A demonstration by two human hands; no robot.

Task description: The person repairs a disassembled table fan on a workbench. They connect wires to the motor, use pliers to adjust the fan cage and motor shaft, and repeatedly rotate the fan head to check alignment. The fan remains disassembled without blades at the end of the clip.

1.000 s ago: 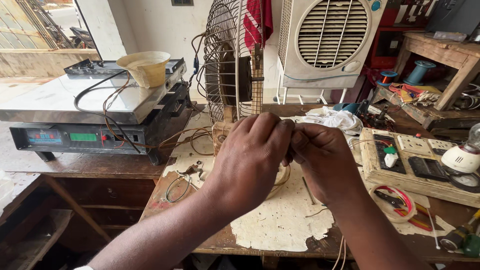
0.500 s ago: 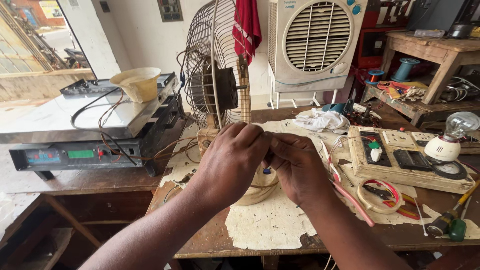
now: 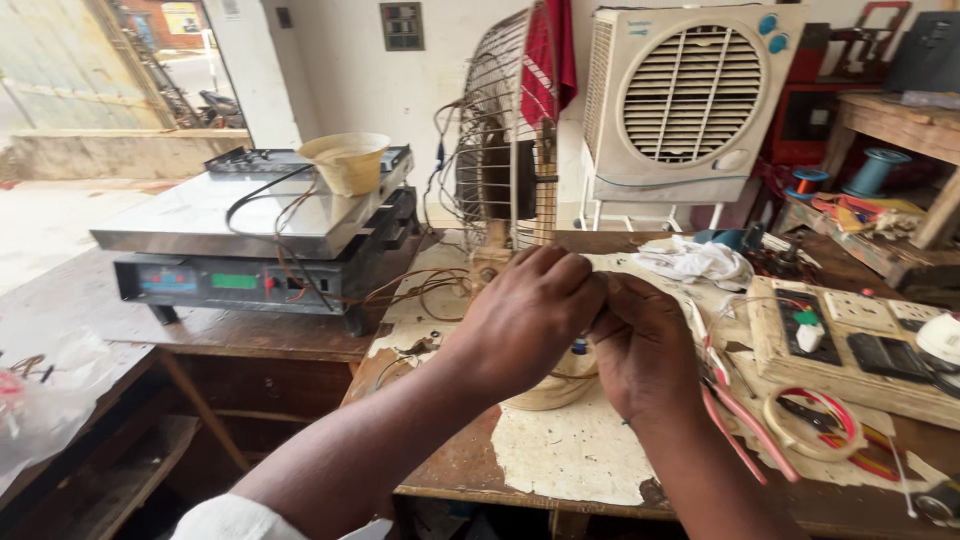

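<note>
A cluttered repair workshop, with a worn wooden surface (image 3: 470, 470) under two hands at work.

The left hand (image 3: 525, 325) and the right hand (image 3: 640, 355) meet knuckle to knuckle over a cream round part (image 3: 550, 390) that sits on the surface just under them. The fingers (image 3: 575, 285) of both hands are curled and pressed together around something small between them, too hidden to tell what. Just behind the fingers stands a wire-caged fan (image 3: 500, 140) with a red cloth (image 3: 548, 55) draped on top. To the left of the fingers a metal scale (image 3: 250, 220) carries a cream bowl (image 3: 347, 160). To the right lies a switch board (image 3: 850, 345), and beyond it a white air cooler (image 3: 690, 100).
</note>
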